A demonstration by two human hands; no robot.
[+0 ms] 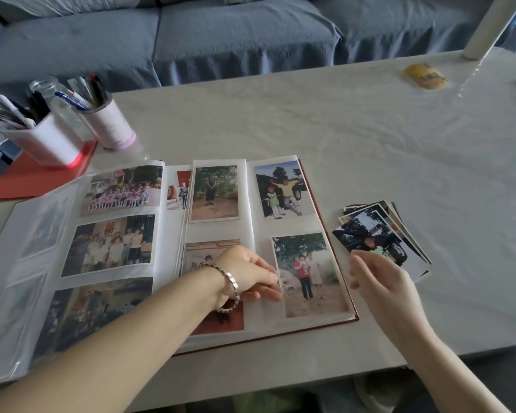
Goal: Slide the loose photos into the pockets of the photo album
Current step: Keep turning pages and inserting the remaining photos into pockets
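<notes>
album (259, 228) open on bench (370, 129), centre-left of frame | loose photos (376, 234) in fanned stack just right of album | left hand (245, 269) on right page, fingers at left edge of lower-right photo (309, 275), pinching or pressing: cannot tell | right hand (382, 281) fingers wide, holding nothing, at stack's near corner
</notes>
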